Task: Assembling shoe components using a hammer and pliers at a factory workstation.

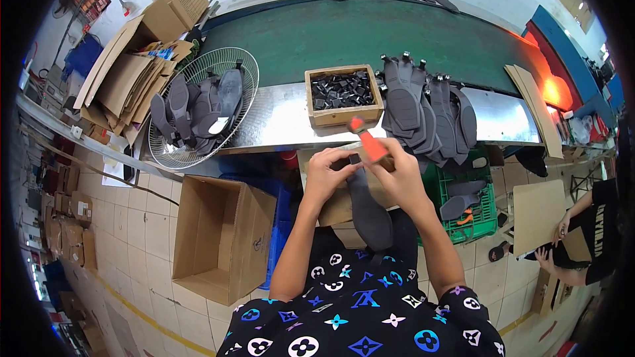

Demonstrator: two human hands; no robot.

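A dark grey shoe sole (370,215) lies lengthwise in front of my body, its wide end toward me. My left hand (325,175) is closed on the sole's narrow far end, where a small black heel piece (355,158) shows between the fingers. In my right hand (402,173), fingers wrapped round it, is an orange-red hammer-like tool (372,145). Its blurred head is raised just beyond the sole's narrow end. Past my hands stands a wooden box (345,117) filled with small black heel pieces, some showing metal pins.
Grey soles (423,109) are piled right of the box, and a wire basket (248,92) of soles stands left. Behind runs a green conveyor belt (284,46). An open carton (218,231) and a green crate (486,215) flank me. A person (598,231) works at the right.
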